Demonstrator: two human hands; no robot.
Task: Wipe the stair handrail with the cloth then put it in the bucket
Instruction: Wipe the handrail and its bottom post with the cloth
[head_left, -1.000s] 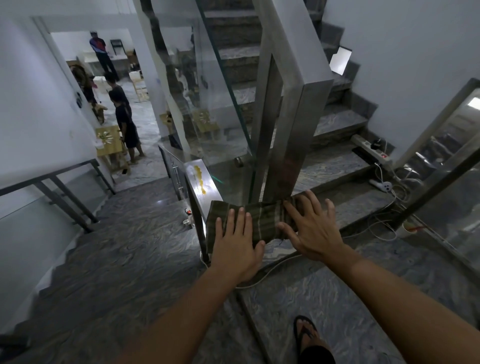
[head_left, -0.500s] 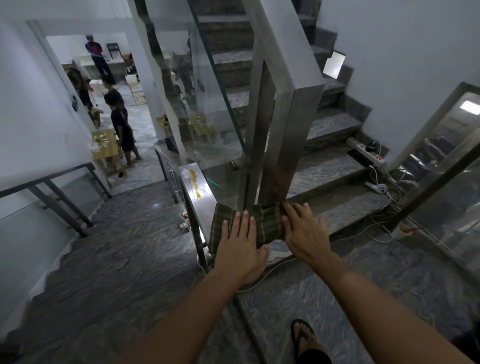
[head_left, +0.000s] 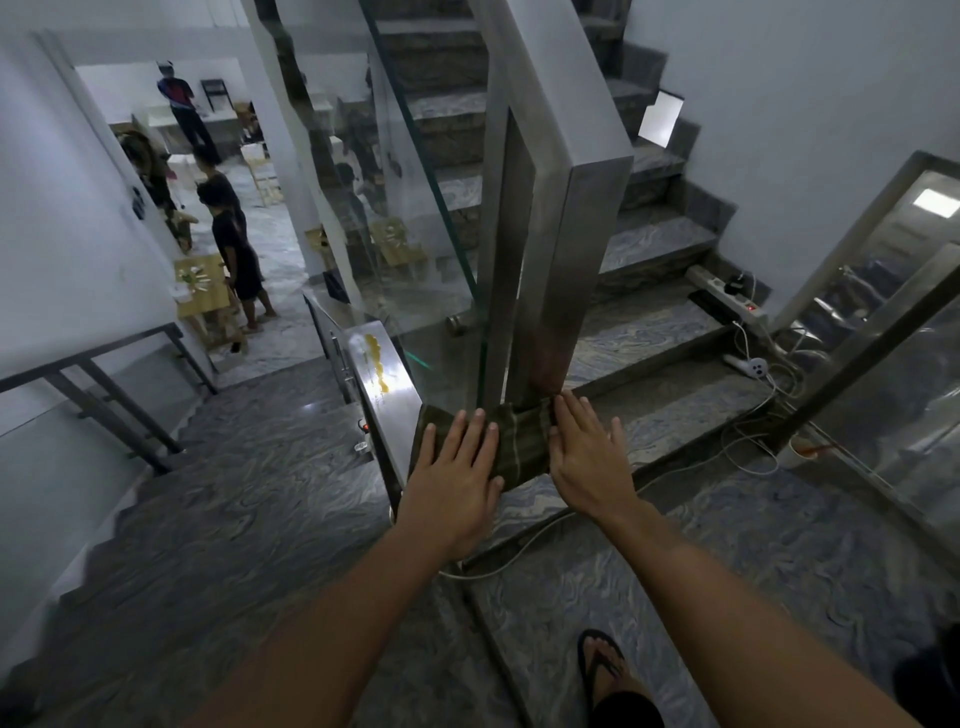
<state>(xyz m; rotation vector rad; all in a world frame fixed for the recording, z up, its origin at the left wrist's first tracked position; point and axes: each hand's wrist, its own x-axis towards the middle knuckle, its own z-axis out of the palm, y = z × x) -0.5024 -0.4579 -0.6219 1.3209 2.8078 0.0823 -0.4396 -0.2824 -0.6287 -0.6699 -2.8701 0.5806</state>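
A green checked cloth lies flat on the end of the flat steel handrail, at the foot of the tall steel post. My left hand presses palm-down on the cloth's left part, fingers spread. My right hand lies flat on the cloth's right edge, its fingertips touching the base of the post. No bucket is in view.
A glass panel runs beside the post. Marble steps rise to the right and descend to the left. A power strip and white cables lie on the steps, with a cup nearby. People stand below. My sandalled foot is on the landing.
The cloth has been pushed together and looks narrower. My right hand slid left toward the post and both hands now sit closer together on the cloth.
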